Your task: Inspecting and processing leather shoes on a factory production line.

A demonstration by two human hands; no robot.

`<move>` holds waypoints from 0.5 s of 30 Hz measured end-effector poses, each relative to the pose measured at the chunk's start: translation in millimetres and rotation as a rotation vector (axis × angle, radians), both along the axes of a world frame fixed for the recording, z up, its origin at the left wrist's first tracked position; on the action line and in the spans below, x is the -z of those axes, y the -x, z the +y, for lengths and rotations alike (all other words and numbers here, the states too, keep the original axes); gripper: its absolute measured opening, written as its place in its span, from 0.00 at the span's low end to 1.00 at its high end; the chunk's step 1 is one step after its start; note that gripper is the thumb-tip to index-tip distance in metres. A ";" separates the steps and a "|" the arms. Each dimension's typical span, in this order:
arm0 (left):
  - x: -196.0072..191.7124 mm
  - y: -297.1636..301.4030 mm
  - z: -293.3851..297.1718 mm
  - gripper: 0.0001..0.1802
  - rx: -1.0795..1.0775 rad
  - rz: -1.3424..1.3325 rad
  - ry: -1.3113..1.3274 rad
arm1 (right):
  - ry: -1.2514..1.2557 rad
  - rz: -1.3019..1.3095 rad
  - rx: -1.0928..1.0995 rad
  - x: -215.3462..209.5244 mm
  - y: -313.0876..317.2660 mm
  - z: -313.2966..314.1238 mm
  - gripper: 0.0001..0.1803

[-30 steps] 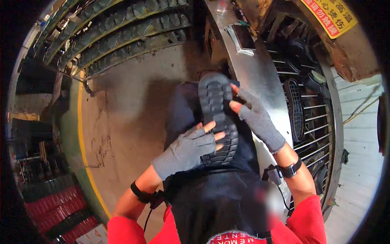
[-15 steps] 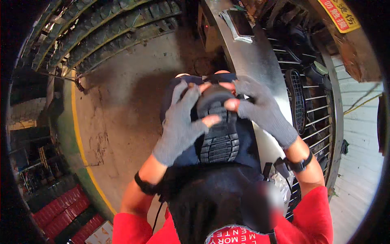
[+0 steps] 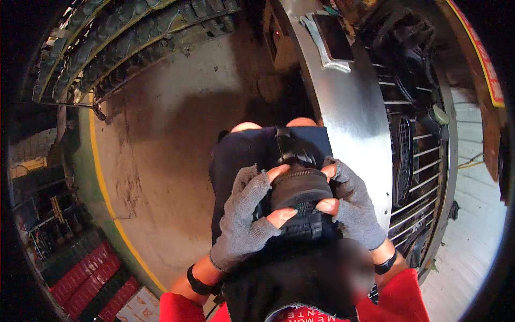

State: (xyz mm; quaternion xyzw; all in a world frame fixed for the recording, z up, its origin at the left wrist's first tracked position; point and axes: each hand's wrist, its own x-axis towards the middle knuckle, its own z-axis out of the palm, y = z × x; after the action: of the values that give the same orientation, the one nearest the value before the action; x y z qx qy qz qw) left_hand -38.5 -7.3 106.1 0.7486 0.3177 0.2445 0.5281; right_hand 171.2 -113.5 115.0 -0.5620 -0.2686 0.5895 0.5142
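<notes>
A black shoe (image 3: 301, 189) rests sole up on my lap, its heel end uppermost between my two hands. My left hand (image 3: 244, 214), in a grey fingerless glove, grips its left side, with the thumb on the tread and a fingertip on the far edge. From the right, my right hand (image 3: 355, 206), gloved the same way, pinches the other side between thumb and fingers. The shoe's upper is mostly hidden beneath the sole, and its near end is covered by my black apron (image 3: 284, 265).
On my right stands a metal bench (image 3: 346, 107) with a dark flat device (image 3: 332, 36) on white cloth. Beyond it, a barred rack (image 3: 421, 161) holds a black sole (image 3: 402, 161). Racks of shoes (image 3: 177, 19) fill the far left; red stacked items (image 3: 88, 279) lie near left.
Both hands have drawn the shoe nearer to my body and tipped it, so the heel end now faces me more and less tread shows. The view has shifted a little.
</notes>
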 end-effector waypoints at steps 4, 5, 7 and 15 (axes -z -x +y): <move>13.5 -10.0 9.5 0.32 -0.101 -0.039 0.075 | 0.021 -0.066 0.069 15.7 -1.2 17.0 0.25; 17.9 -11.3 11.9 0.32 -0.091 -0.085 0.030 | -0.017 -0.127 0.053 17.2 -2.7 19.0 0.26; 11.5 -14.4 23.1 0.32 -0.065 -0.069 0.045 | -0.001 -0.082 0.036 23.2 -10.5 24.9 0.30; -1.0 -22.9 56.6 0.37 0.087 0.129 0.291 | -0.150 0.167 0.018 41.6 -23.3 52.9 0.33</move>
State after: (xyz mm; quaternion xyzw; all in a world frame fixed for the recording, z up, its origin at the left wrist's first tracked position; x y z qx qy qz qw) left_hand -15.6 49.4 107.1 0.6914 0.3504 0.1242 0.6194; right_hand 194.6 -60.6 73.4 -0.4733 -0.2635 0.6079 0.5806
